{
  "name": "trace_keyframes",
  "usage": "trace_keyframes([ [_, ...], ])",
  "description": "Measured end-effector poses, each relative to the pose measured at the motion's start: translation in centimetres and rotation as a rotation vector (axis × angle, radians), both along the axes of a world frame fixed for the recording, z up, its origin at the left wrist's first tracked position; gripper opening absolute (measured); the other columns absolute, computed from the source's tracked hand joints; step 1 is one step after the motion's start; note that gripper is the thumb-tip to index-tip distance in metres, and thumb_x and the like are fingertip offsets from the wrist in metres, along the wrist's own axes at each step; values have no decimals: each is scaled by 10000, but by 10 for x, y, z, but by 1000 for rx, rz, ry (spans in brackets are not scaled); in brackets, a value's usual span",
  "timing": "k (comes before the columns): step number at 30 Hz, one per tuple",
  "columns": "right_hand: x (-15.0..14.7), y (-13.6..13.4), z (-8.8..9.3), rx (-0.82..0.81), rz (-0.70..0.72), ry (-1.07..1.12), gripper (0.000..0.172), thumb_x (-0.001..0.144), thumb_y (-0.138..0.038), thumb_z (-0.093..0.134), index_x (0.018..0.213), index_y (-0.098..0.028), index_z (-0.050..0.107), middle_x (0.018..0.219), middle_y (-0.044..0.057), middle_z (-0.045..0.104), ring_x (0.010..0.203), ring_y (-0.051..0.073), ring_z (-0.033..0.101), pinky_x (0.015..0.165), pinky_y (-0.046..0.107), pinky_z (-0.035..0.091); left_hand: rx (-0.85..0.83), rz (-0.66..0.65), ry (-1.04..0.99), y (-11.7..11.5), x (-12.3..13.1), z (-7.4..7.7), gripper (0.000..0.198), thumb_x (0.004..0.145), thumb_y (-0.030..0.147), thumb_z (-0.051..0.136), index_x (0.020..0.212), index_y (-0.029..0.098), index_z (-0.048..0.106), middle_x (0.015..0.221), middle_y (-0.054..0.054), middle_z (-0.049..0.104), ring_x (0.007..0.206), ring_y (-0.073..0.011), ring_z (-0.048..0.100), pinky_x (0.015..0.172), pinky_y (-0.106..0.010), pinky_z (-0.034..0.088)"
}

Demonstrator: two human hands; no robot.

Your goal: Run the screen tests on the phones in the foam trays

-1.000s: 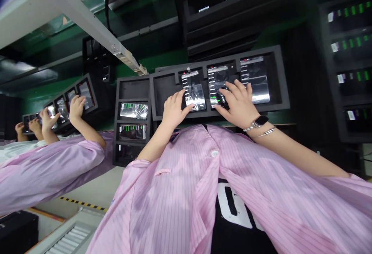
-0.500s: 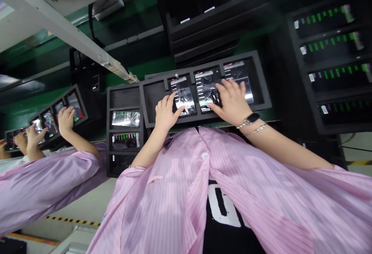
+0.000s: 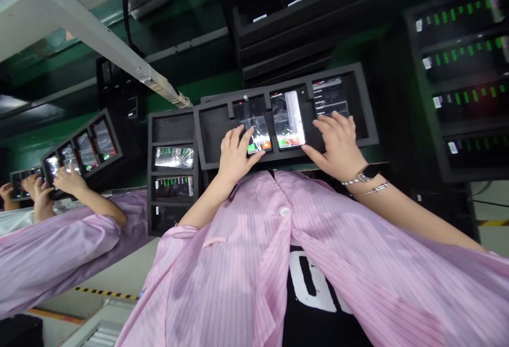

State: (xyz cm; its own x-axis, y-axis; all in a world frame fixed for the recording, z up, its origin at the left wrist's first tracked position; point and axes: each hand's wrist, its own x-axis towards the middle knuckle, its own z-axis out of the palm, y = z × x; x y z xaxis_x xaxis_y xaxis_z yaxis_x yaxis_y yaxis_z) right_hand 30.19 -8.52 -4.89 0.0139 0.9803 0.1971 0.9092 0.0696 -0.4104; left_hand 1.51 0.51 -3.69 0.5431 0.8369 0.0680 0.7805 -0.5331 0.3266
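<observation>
Right now my left hand (image 3: 235, 157) sits spread over the film-wrapped smartphone (image 3: 254, 130) at 12 o'clock, its long axis upright in the black foam tray (image 3: 209, 138); whether it pinches the film I cannot tell; my right hand (image 3: 338, 145), loosely open, holds nothing, fingertips just below the far phone (image 3: 330, 95) at 12 o'clock.

A pale grey floor (image 3: 107, 273) runs along the lower left, edged by yellow-and-black hazard tape (image 3: 105, 293), with an orange floor line (image 3: 53, 313) beyond it. A long grey metal beam (image 3: 95, 32) cuts diagonally across the upper left, a black cable (image 3: 126, 18) hanging beside it. Green-painted panels (image 3: 210, 83) fill the middle distance, probably workstation sides, though the tilted view makes that hard to judge. Black shelf racks (image 3: 278, 13) stand along the top, and a pale patch of light (image 3: 11, 102) shows at the far left
</observation>
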Motion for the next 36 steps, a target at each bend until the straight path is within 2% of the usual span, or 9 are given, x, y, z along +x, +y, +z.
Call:
trace_keyframes([
  [3,-7,-8,-11,-26,29,-24,662,994,-591,421,1472,-135,462,1499,200,508,1487,406,332,1220,678,207,11,-46,20,-10,5,-2,733,928,706,531,1475,218,542,1581,-155,456,1485,-370,348,1227,-534,297],
  [9,-15,-10,-25,25,12,-98,671,1000,-628,403,1446,-136,504,1461,183,562,1463,374,387,1241,616,198,35,-28,39,-13,10,-11,691,932,688,542,1441,221,572,1574,-152,479,1500,-378,341,1228,-565,286],
  [16,-21,-7,-23,-15,2,-114,752,1017,-664,306,1469,-87,476,1377,196,628,1426,393,431,1235,642,160,41,-25,53,-14,12,-8,674,942,675,534,1438,220,570,1584,-158,464,1499,-377,347,1218,-558,303],
  [23,-24,-6,-17,-59,-18,-86,769,1036,-646,280,1539,-76,397,1405,209,609,1459,391,396,1230,695,50,-6,-18,63,-14,12,-9,702,938,676,539,1480,231,525,1635,-151,388,1548,-384,260,1237,-580,266],
  [30,-29,-5,-12,-112,-55,-68,795,1014,-637,315,1585,-83,327,1436,215,581,1449,407,396,1218,716,80,-85,-2,41,-11,12,-4,755,898,703,590,1511,275,484,1678,-138,294,1597,-397,113,1253,-643,209],
  [36,-29,-5,-15,-99,-67,-49,849,1002,-642,349,1613,-69,213,1416,234,593,1440,408,405,1213,721,78,-82,-21,43,-12,14,-3,698,912,673,593,1504,312,511,1699,-115,249,1598,-422,87,1252,-672,170],
])
